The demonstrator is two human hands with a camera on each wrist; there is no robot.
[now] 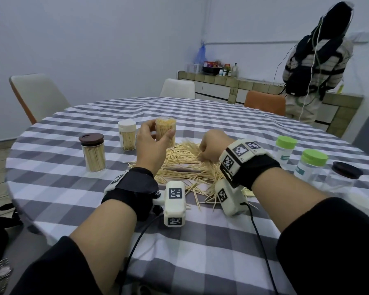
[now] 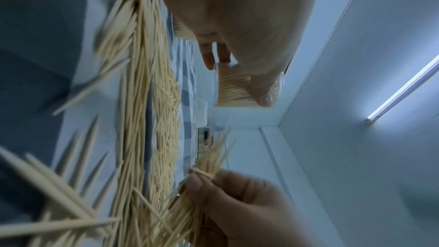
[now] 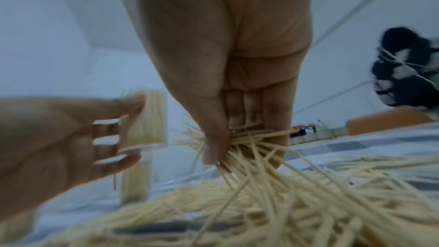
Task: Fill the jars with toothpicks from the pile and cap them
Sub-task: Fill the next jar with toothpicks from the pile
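I see the bench point(image 1: 200, 241) carrying the toothpick pile point(image 1: 185, 165). Above its far edge, left hand point(image 1: 150, 145) curls round an uncapped full jar point(image 1: 165, 130). Right hand point(image 1: 211, 149) pinches a toothpick bundle point(image 3: 249, 142) from the pile.

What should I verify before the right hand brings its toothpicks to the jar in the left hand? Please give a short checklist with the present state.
1. Left hand grips the open jar upright, off the table: ok.
2. Jar mouth has no cap: ok.
3. Room left in the jar: not ok; toothpicks look packed up to the rim.
4. Right hand pinches a bundle of toothpicks over the pile: ok.
5. Bundle aligned for insertion: not ok; the sticks splay in many directions.
6. Cap for this jar within reach: cannot tell; the caps seen sit on other jars, such as the brown-lidded jar.
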